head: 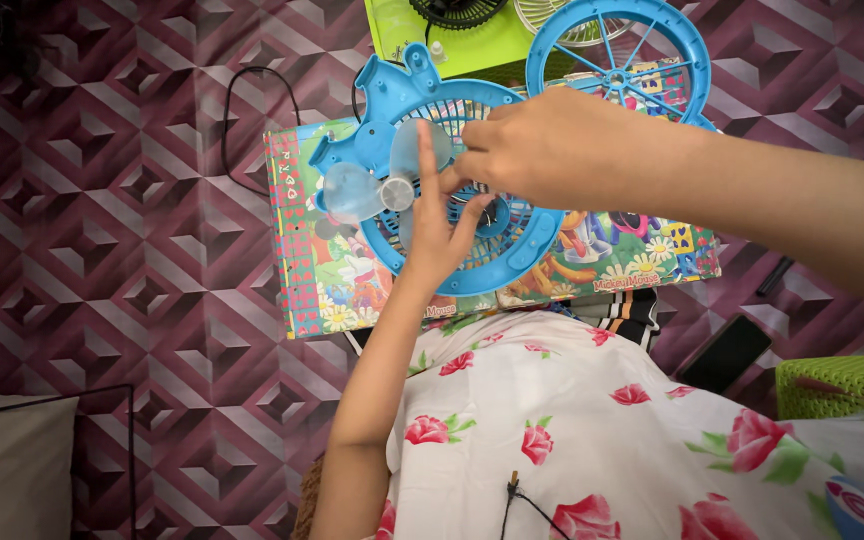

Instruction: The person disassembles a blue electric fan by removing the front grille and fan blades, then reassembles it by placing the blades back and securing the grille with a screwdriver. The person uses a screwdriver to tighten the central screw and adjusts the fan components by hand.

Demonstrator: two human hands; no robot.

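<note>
Here, two bare hands work on a small toy fan.
Fan: a round blue plastic fan body with a grille (512, 262) lies on a flat cardboard box with bright cartoon pictures (332, 270).
Blades: a see-through pale blue plastic blade wheel (377, 185) sits at the front of the fan, over its left part.
Left hand: the left hand (435, 228) reaches up from below, fingers spread open and flat on the fan, one finger beside the blades.
Right hand: the right hand (542, 150) comes in from the right, fingers bent and pinched close at the middle of the fan; what they grip is hidden.
Nearby: a loose blue plastic ring with thin spokes (620, 62) lies just behind the fan, partly on a lime green box (402, 35).
Floor: a purple mat with cube shapes (112, 220) is under it all.
Also: a black phone (724, 352) lies at the right, near a green woven basket (832, 385).
</note>
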